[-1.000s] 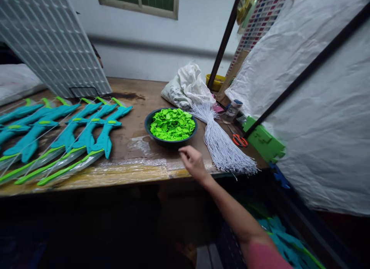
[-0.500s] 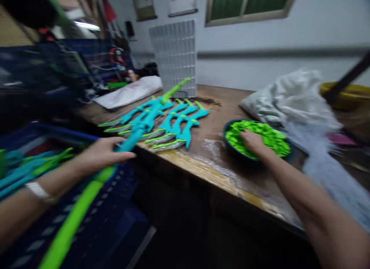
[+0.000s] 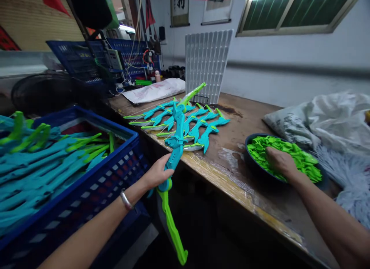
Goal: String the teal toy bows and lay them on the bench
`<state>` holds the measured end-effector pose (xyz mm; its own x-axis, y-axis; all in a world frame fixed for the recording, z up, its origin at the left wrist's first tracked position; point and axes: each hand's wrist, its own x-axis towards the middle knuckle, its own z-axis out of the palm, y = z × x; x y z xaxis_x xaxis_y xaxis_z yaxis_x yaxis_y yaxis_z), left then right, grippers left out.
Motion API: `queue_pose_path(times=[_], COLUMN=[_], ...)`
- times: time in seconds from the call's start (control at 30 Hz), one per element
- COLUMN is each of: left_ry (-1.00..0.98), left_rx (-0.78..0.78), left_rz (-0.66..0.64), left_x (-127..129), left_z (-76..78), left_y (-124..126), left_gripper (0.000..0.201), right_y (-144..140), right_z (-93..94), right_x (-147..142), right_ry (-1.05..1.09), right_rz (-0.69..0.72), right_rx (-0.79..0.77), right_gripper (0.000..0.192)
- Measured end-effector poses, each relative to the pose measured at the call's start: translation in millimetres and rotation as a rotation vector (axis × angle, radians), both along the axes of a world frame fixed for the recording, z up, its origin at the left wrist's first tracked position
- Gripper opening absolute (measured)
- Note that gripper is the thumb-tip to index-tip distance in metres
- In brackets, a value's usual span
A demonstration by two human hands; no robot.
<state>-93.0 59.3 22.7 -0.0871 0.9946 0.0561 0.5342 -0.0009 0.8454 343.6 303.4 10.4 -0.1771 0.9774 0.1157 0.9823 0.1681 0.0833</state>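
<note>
My left hand point(image 3: 158, 170) is wrapped round the teal grip of a toy bow point(image 3: 178, 126) with bright green limbs. The bow stands tilted at the table's front edge, its upper limb over the other bows and its lower limb hanging below the edge. My right hand point(image 3: 280, 161) is in a dark bowl point(image 3: 251, 168) heaped with small green plastic parts point(image 3: 300, 155). Its fingertips are sunk among the parts, so what they pinch is hidden. Several finished-looking teal and green bows point(image 3: 204, 136) lie side by side on the table behind the held one.
A blue crate point(image 3: 121, 153) at the left is piled with more teal and green bows point(image 3: 43, 172). White sacks point(image 3: 300, 116) and a bundle of white strings point(image 3: 352, 184) lie right of the bowl. A ribbed grey panel point(image 3: 206, 64) stands at the back of the wooden table point(image 3: 248, 103).
My left hand has moved right with the bow, which now stands steeper, clear of the crate. The view has turned left. My right hand remains in the bowl of green parts.
</note>
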Motion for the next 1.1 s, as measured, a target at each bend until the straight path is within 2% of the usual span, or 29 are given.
queue_pose_path(times=[0.13, 0.23, 0.33, 0.4, 0.47, 0.57, 0.7, 0.8, 0.93, 1.0, 1.1], left_ry=[-0.072, -0.128, -0.199, -0.249, -0.294, -0.350, -0.298, -0.213, -0.251, -0.242, -0.108], left_rx=[-0.018, -0.029, -0.034, -0.054, -0.100, -0.186, -0.264, -0.232, -0.229, -0.250, -0.248], left_rz=[0.015, -0.019, -0.100, -0.148, -0.209, -0.324, -0.435, -0.485, -0.566, -0.563, -0.555], left_x=[4.7, 9.3, 12.2, 12.6, 11.4, 5.6, -7.8, -13.2, -10.8, -11.4, -17.5], left_z=[-9.6, -14.3, -13.0, -9.1, -3.9, 3.3, 7.3, 5.7, -0.3, -2.2, 0.5], left_y=[-13.9, -23.2, -30.9, -35.4, -39.1, -41.5, -38.3, -38.0, -44.9, -47.1, -45.9], left_gripper=[0.057, 0.061, 0.068, 0.069, 0.062, 0.055, 0.064, 0.074, 0.076, 0.077, 0.081], right_y=[-10.1, -20.6, -33.7, -44.7, -58.1, -84.1, -132.7, -178.1, -234.1, -254.0, -272.4], right_z=[7.9, 14.8, 22.0, 26.1, 29.0, 31.7, 34.3, 33.8, 29.5, 31.3, 44.7], right_x=[5.1, 9.9, 9.4, 3.3, -8.7, -36.6, -79.4, -106.0, -131.4, -139.3, -144.2], right_ry=[0.225, 0.450, 0.722, 0.927, 1.127, 1.351, 1.495, 1.524, 1.550, 1.563, 1.473], right_rz=[-0.077, -0.176, -0.281, -0.288, -0.231, -0.102, 0.080, 0.195, 0.331, 0.438, 0.624], right_rx=[0.051, 0.083, 0.085, 0.067, 0.040, -0.013, -0.140, -0.255, -0.309, -0.295, -0.292], right_gripper=[0.021, 0.024, 0.021, 0.020, 0.024, 0.041, 0.053, 0.048, 0.030, 0.021, 0.009])
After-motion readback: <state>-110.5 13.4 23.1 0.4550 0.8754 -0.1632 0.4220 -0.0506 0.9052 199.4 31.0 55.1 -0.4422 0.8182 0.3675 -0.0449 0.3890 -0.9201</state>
